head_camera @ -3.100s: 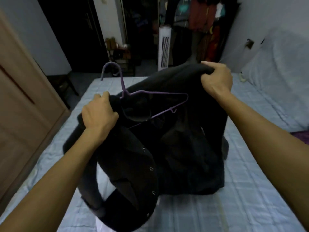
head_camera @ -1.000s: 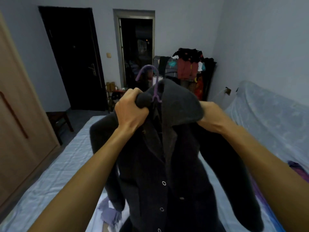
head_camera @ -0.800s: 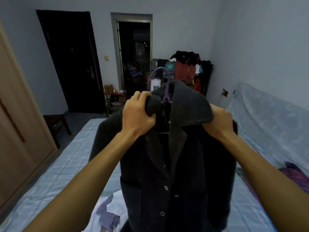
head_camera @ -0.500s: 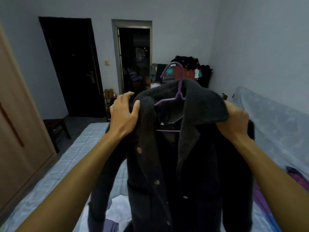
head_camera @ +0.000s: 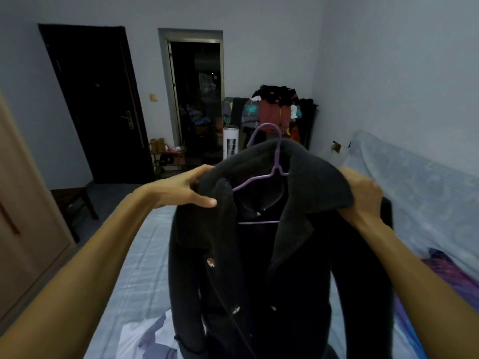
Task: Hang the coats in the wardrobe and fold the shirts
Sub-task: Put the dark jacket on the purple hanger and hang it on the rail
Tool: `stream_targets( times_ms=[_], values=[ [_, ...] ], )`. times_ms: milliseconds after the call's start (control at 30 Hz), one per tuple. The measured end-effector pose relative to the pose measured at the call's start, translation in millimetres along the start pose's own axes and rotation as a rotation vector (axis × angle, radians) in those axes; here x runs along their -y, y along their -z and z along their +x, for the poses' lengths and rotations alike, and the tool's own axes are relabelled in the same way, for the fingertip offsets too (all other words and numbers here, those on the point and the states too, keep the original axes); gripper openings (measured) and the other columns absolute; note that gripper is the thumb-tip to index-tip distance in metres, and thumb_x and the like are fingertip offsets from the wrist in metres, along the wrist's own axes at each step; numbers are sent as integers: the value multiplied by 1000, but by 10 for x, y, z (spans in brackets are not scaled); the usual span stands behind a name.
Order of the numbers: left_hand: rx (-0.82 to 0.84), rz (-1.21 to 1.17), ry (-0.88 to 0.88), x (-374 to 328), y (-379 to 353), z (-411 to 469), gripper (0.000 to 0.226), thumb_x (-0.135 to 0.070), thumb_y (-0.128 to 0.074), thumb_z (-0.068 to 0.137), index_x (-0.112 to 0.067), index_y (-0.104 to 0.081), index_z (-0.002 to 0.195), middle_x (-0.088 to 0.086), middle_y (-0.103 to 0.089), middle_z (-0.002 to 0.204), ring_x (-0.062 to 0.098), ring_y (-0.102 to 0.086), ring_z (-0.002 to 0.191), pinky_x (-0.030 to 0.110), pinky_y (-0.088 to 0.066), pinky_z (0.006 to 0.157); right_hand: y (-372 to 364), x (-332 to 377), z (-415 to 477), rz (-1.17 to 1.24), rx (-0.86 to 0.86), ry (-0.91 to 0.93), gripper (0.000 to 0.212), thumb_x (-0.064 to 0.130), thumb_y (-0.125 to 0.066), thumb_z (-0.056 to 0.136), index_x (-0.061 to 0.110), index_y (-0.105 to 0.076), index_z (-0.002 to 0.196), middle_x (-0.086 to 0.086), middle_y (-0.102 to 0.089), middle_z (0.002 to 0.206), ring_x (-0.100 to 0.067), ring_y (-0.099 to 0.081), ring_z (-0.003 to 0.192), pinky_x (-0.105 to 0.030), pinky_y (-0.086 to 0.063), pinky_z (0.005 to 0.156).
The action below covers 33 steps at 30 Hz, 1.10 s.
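Note:
I hold a black coat (head_camera: 272, 268) upright in front of me, above the bed (head_camera: 134, 268). It hangs on a purple hanger (head_camera: 272, 161) whose hook sticks up over the collar. My left hand (head_camera: 181, 189) takes the coat's left shoulder between its thumb in front and its fingers behind. On the other side, my right hand (head_camera: 363, 195) grips the right shoulder just under the collar. The coat's front hangs open, and its buttons show.
The wooden wardrobe (head_camera: 26, 229) stands at the left. A white shirt (head_camera: 145, 335) lies on the bed below the coat, and a purple garment (head_camera: 453, 275) lies at the right. A loaded clothes rack (head_camera: 274, 112), a white tower appliance (head_camera: 230, 141) and a stool (head_camera: 75, 203) stand behind.
The coat went from lying on the bed to hanging upright on the hanger. My left hand slid from a fist at the collar out to the left shoulder, its fingers now spread.

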<state>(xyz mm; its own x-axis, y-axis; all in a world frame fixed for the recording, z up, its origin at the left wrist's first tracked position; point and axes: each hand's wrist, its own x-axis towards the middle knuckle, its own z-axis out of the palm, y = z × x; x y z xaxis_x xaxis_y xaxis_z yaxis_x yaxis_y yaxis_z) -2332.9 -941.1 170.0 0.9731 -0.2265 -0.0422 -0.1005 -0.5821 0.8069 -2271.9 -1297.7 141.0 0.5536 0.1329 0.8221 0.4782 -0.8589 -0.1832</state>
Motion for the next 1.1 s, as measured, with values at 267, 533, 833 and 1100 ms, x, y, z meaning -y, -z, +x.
stream_targets(
  times_ms=[267,533,833,1100],
  values=[
    [-620,52,-268,132,-411,120,75,-20,-87,61,-37,-53,126,-17,-62,114,3,-58,106,30,-47,96,-130,-84,42,304,271,-141,32,20,-65,82,20,-67,114,-8,-70,105,-28,-63,95,-28,-39,72],
    [-824,130,-475,-110,-325,83,72,-9,-83,67,-27,-54,130,-15,-60,120,2,-56,113,19,-43,98,-96,-179,178,163,475,-47,47,32,-63,83,19,-52,127,-9,-54,122,-29,-54,108,-34,-41,89],
    [-801,148,-452,-216,-184,19,73,-16,-84,67,-31,-52,131,-15,-61,119,3,-57,111,27,-46,99,-141,377,447,275,304,-16,33,40,-56,89,10,-56,103,-6,-64,91,-19,-54,74,-37,-50,73],
    [-789,149,-460,-482,-15,-81,75,-18,-85,65,-34,-51,130,-28,-57,110,-3,-56,107,15,-44,94,81,483,594,126,85,63,22,36,-58,89,15,-54,90,-2,-62,72,-21,-56,59,-33,-45,58]
  ],
)
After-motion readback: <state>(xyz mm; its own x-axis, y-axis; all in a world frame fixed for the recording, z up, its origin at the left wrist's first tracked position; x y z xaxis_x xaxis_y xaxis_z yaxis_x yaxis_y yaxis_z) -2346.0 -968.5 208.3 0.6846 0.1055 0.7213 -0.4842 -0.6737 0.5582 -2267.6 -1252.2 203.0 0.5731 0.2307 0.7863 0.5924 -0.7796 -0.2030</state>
